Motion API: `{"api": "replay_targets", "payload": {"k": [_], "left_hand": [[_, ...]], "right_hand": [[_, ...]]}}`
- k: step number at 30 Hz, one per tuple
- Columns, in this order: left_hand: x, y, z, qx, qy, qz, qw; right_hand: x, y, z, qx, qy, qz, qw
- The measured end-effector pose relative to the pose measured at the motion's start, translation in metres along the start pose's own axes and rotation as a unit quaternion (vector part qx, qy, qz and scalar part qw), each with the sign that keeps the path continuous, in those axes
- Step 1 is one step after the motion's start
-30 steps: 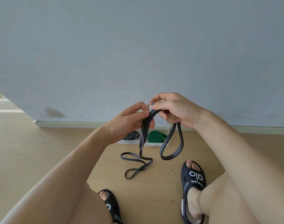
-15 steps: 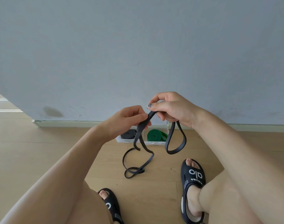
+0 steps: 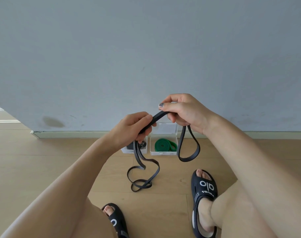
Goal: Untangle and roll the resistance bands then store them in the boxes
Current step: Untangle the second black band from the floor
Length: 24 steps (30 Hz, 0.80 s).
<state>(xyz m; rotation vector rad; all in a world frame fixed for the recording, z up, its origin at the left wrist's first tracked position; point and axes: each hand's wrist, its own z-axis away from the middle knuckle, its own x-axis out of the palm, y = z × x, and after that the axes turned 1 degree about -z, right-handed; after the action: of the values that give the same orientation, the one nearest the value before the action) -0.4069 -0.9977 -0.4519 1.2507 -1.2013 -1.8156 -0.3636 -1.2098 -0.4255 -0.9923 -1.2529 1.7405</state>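
Pale wooden floor (image 3: pixel 43 160) runs up to a grey wall (image 3: pixel 146 48) with a white skirting board along its foot. Above the floor, both hands grip one black resistance band (image 3: pixel 159 115). The left hand (image 3: pixel 129 129) has its fingers curled round the band, and from under it a long tangled length drops to the floor and lies there in crossed loops. The right hand (image 3: pixel 184 112) pinches the band between thumb and curled fingers, and a shorter loop hangs free below it, clear of the floor. A short taut stretch of band joins the two hands. Far behind them, against the skirting, two clear boxes stand side by side: the right box (image 3: pixel 163 152) holds a rolled green band (image 3: pixel 163 145), the left box (image 3: pixel 126 150) something dark, partly hidden. Black sandals (image 3: pixel 204 188) are on both feet, near the viewer
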Motion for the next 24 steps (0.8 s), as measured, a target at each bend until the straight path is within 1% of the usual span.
{"api": "replay_targets", "payload": {"k": [5,10,13,15,19,22,24], "left_hand": [[-0.004,-0.005,0.000,0.028,0.029,-0.027,0.999],[-0.009,-0.008,0.000,0.018,0.017,0.016,1.000],[-0.011,-0.012,-0.001,0.020,0.022,0.010,1.000],[-0.010,-0.011,-0.002,0.018,0.029,0.012,0.999],[-0.006,-0.008,-0.004,0.015,0.024,0.039,0.999],[-0.008,-0.010,-0.004,-0.001,0.006,0.043,0.999],[-0.010,-0.013,-0.002,-0.014,-0.020,0.020,0.999]], "right_hand": [[-0.004,0.003,-0.001,0.014,-0.008,0.030,0.999],[-0.003,0.006,0.000,0.013,-0.027,0.097,0.995],[0.001,0.008,-0.001,0.012,-0.025,0.153,0.988],[0.007,0.011,-0.003,0.002,-0.019,0.181,0.983],[0.029,0.015,-0.004,-0.023,-0.041,0.224,0.973],[0.028,0.011,-0.007,-0.062,-0.010,0.241,0.968],[0.018,0.008,-0.008,-0.065,0.008,0.222,0.973]]}}
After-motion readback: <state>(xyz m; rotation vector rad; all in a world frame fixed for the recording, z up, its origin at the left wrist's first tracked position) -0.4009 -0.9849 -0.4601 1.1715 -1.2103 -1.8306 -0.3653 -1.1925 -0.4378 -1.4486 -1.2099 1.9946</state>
